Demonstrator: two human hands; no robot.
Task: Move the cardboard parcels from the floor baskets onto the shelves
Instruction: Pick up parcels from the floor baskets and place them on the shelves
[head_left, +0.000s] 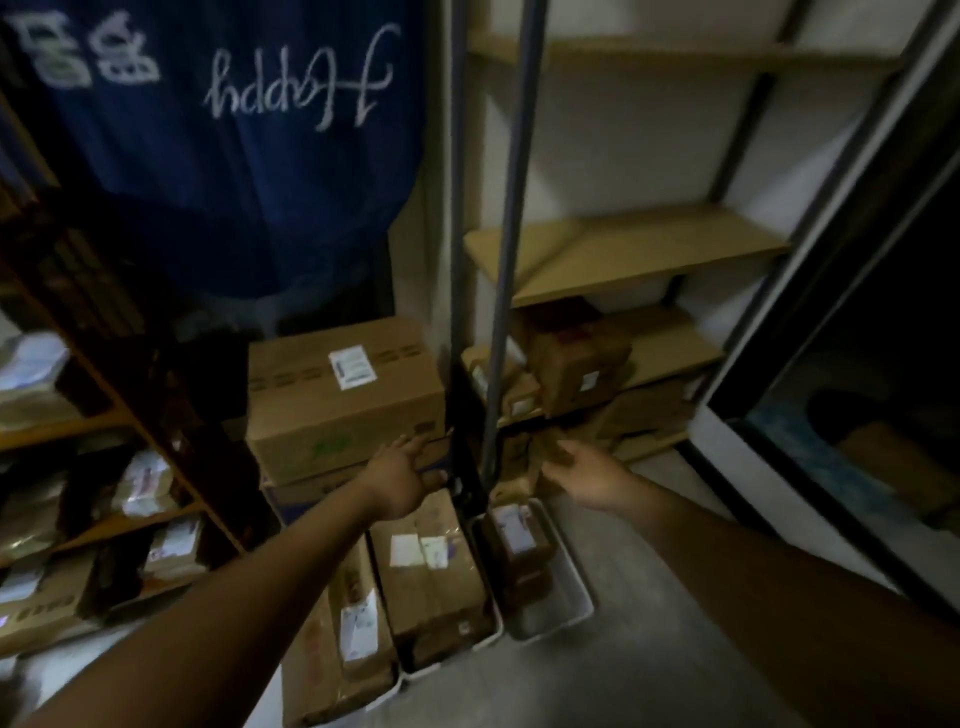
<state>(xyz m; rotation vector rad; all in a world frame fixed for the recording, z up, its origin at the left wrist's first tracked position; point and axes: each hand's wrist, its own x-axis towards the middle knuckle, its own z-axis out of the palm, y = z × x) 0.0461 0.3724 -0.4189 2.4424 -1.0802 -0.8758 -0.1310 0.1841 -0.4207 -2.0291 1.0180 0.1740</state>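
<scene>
Low in the middle, my left hand (400, 475) and right hand (589, 475) are open and empty. I should hold the small parcel (517, 540) in the basket (563, 605) by both sides.

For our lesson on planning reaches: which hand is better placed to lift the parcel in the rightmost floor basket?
Probably the right hand: it is open and on the same side of the grey post as that parcel. The left hand, also open, is left of the post, nearer the middle basket's parcel.
</scene>
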